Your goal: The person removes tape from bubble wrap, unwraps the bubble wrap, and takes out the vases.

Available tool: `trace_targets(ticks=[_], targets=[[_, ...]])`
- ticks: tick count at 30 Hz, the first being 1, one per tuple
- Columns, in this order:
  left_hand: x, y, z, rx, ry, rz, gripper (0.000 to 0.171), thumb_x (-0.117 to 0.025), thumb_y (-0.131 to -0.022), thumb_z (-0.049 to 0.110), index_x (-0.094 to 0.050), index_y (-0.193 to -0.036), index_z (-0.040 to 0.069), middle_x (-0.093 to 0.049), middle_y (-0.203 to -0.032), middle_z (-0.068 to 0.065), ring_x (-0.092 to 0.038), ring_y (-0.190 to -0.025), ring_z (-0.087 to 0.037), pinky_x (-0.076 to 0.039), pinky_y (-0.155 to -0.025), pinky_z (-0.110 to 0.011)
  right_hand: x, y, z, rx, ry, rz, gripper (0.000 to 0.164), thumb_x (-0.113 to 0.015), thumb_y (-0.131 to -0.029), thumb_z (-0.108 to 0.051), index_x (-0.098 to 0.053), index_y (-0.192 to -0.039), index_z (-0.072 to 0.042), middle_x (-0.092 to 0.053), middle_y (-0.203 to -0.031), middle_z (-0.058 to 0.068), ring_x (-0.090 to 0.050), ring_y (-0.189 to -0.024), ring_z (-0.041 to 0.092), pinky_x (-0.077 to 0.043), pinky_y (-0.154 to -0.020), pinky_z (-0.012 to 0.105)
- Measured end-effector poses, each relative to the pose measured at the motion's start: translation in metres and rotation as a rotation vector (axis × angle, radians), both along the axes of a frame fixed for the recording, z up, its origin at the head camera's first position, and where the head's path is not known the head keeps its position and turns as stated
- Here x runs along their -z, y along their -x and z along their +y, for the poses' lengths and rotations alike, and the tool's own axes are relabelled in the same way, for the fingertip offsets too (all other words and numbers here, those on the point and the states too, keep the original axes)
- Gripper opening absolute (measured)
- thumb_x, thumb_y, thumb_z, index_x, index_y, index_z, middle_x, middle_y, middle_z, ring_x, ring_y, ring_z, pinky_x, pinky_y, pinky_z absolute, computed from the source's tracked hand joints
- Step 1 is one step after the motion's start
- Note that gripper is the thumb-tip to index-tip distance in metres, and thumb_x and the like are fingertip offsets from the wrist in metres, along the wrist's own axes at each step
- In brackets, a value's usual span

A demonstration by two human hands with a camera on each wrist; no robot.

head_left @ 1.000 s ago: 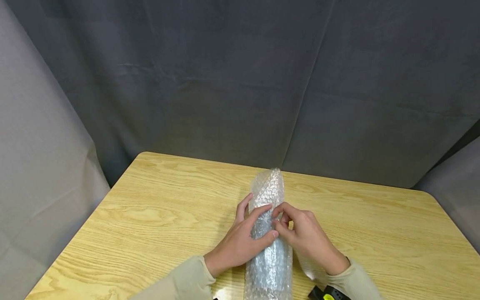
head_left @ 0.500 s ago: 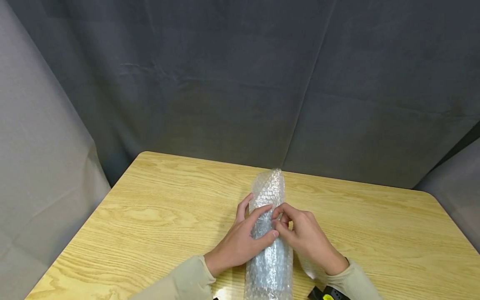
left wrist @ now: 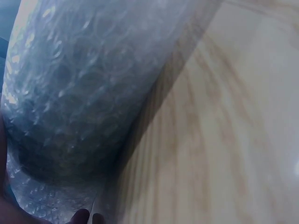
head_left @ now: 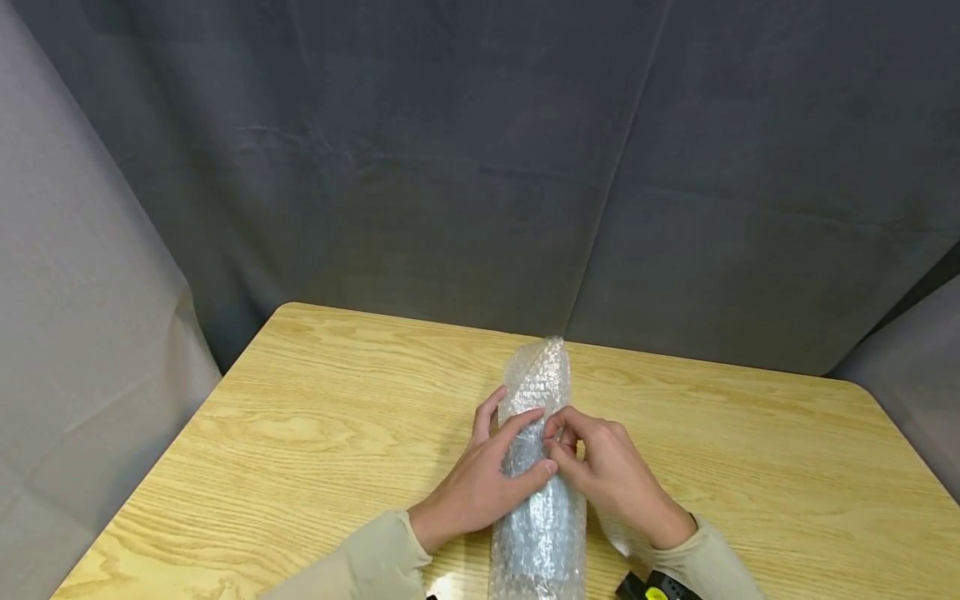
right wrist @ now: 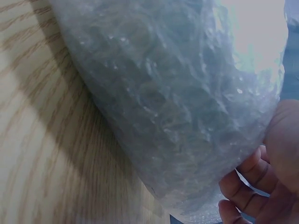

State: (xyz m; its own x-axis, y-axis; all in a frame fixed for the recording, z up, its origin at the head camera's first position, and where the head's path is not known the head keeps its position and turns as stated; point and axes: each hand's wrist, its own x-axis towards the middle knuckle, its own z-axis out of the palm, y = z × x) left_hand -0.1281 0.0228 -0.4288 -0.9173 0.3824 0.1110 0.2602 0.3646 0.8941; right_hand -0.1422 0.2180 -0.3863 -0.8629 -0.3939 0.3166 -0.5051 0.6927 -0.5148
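Note:
A long bundle in clear bubble wrap [head_left: 538, 533] lies lengthwise on the table in the head view, with a bluish-grey shape showing through. What is inside cannot be made out. My left hand [head_left: 480, 479] rests on the bundle from the left, fingers spread, its thumb and forefinger reaching over the top. From the right, my right hand [head_left: 607, 462] pinches at the wrap's upper surface between thumb and forefinger. Both wrist views show the bubble-wrapped side [left wrist: 88, 93] close up; in the right one, curled fingers [right wrist: 245, 193] touch the wrap.
The wooden table [head_left: 300, 433] ends at a dark curtain [head_left: 450, 208] behind it. Pale cloth [head_left: 82, 292] hangs at the left side. A black wrist device with a yellow spot [head_left: 656, 590] sits below the right sleeve.

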Motion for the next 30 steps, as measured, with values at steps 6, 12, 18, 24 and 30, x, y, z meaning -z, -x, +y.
trace_targets(ticks=[6, 12, 18, 24, 30], targets=[[-0.0003, -0.0002, -0.0005, 0.005, -0.008, 0.001, 0.065, -0.059, -0.097, 0.061, -0.039, -0.156, 0.044, 0.003, -0.175, 0.000, -0.033, -0.154, -0.041, -0.043, -0.113, -0.067, 0.0005, -0.0003, -0.0004, 0.001, -0.003, 0.004, 0.016, -0.069, -0.091, -0.003, -0.066, -0.089, -0.018, -0.052, -0.065, -0.014, -0.031, -0.049, -0.007, -0.033, -0.046, 0.016], [-0.0001, -0.0001, -0.0003, 0.006, -0.016, -0.007, 0.063, -0.060, -0.097, 0.061, -0.040, -0.155, 0.044, 0.003, -0.175, 0.002, -0.034, -0.154, -0.041, -0.042, -0.114, -0.067, 0.0008, -0.0007, -0.0008, 0.003, -0.002, -0.009, 0.016, -0.068, -0.092, -0.003, -0.066, -0.090, -0.019, -0.051, -0.065, -0.014, -0.031, -0.049, -0.008, -0.032, -0.046, 0.017], [-0.0003, 0.0002, -0.0001, 0.006, -0.019, -0.005, 0.063, -0.060, -0.097, 0.061, -0.041, -0.155, 0.043, 0.002, -0.175, 0.002, -0.034, -0.154, -0.042, -0.041, -0.114, -0.067, 0.0013, -0.0007, -0.0004, -0.009, 0.000, -0.004, 0.017, -0.067, -0.092, -0.003, -0.065, -0.090, -0.019, -0.051, -0.066, -0.014, -0.031, -0.049, -0.008, -0.033, -0.046, 0.016], [-0.0008, 0.0008, -0.0004, 0.007, -0.022, -0.001, 0.063, -0.060, -0.097, 0.060, -0.041, -0.155, 0.042, 0.001, -0.175, 0.000, -0.032, -0.155, -0.042, -0.041, -0.115, -0.067, 0.0032, 0.0002, -0.0003, -0.022, -0.002, 0.003, 0.017, -0.066, -0.093, -0.002, -0.064, -0.092, -0.019, -0.052, -0.068, -0.014, -0.035, -0.053, -0.005, -0.035, -0.048, 0.017], [-0.0001, 0.0017, -0.0012, 0.015, -0.033, -0.002, 0.062, -0.060, -0.098, 0.058, -0.040, -0.155, 0.042, 0.002, -0.175, 0.000, -0.025, -0.158, -0.037, -0.040, -0.116, -0.066, 0.0057, 0.0002, -0.0004, -0.034, 0.012, 0.023, 0.019, -0.064, -0.094, 0.000, -0.061, -0.092, -0.019, -0.052, -0.068, -0.014, -0.040, -0.057, -0.004, -0.037, -0.050, 0.017]])
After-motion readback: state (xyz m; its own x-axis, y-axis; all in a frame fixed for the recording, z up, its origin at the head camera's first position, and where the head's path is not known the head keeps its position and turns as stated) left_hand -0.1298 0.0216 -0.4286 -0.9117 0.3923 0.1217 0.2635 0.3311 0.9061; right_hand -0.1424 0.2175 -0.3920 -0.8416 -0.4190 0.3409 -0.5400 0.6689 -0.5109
